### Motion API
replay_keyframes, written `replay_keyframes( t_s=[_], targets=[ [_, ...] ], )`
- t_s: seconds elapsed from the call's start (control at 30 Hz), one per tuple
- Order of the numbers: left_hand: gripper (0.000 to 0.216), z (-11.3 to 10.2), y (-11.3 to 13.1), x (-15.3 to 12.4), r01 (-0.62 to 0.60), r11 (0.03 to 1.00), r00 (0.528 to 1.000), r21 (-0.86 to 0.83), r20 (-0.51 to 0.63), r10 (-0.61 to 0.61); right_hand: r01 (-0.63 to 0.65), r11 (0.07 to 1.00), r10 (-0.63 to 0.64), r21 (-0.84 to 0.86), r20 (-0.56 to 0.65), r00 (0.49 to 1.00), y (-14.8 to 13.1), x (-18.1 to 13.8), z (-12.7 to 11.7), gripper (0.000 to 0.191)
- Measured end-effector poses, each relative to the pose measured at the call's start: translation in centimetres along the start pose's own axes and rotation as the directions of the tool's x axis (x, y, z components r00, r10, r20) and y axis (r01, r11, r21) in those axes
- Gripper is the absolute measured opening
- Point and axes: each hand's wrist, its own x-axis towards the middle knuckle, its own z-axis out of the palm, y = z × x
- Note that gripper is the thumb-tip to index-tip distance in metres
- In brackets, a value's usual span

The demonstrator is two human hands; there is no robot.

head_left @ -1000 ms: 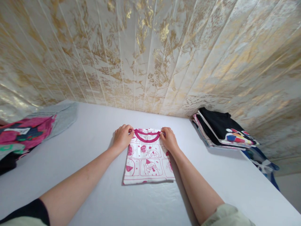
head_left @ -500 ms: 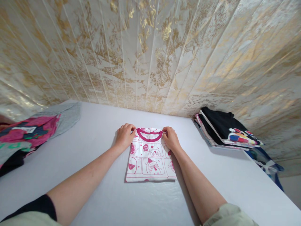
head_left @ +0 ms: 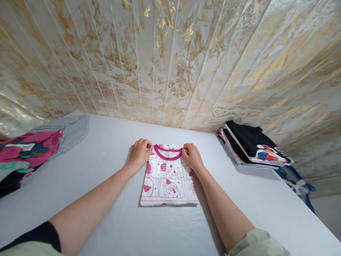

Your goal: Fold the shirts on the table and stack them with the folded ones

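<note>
A white T-shirt (head_left: 170,181) with a magenta collar and magenta cartoon prints lies folded into a flat rectangle, its neckline away from me. My left hand (head_left: 140,153) pinches the shirt's far left corner beside the collar. At the far right corner, my right hand (head_left: 192,155) has its thumb and fingers closed on the fabric by the collar's end. Both forearms reach in from the near side, one along each side of the shirt.
On the right stands a stack of folded clothes (head_left: 247,142), a black printed shirt on top. Loose clothes (head_left: 39,149) in grey, pink and black lie at left. The white table (head_left: 112,217) meets a gold-patterned curtain (head_left: 160,71) at the back. Blue fabric (head_left: 298,183) sits beyond the right edge.
My right hand has shifted slightly inward along the collar's end. My left hand keeps its hold, and the whole view has drifted a little to the left.
</note>
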Motion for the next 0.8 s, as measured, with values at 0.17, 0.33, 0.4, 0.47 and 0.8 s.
replay_keyframes(
  t_s=[0.17,0.33,0.4,0.47,0.8],
  targets=[
    [0.009,-0.8,1.0,-0.5,-0.044,0.999,0.994,-0.033,-0.105,0.04,0.015,1.0,-0.014,0.018,-0.092,0.996,-0.4,-0.2,-0.4,0.021],
    [0.022,-1.1,5.5,-4.3,-0.395,0.9,0.905,-0.182,0.093,0.416,0.167,0.986,-0.168,-0.019,-0.042,0.985,-2.3,-0.5,-1.0,0.021],
    [0.03,-0.2,6.7,-6.2,-0.429,0.887,0.866,-0.172,0.201,0.458,0.235,0.972,-0.235,-0.007,0.039,0.971,-2.9,-0.6,-0.8,0.021],
    [0.046,1.0,7.1,-7.6,-0.435,0.893,0.857,-0.113,0.253,0.449,0.261,0.965,-0.26,0.001,0.093,0.961,-3.1,-0.6,-0.5,0.021],
    [0.053,1.1,6.4,-7.7,-0.533,0.841,0.746,-0.093,0.416,0.519,0.247,0.966,-0.254,0.072,0.118,0.96,-3.4,-0.2,-0.2,0.015]
  ],
)
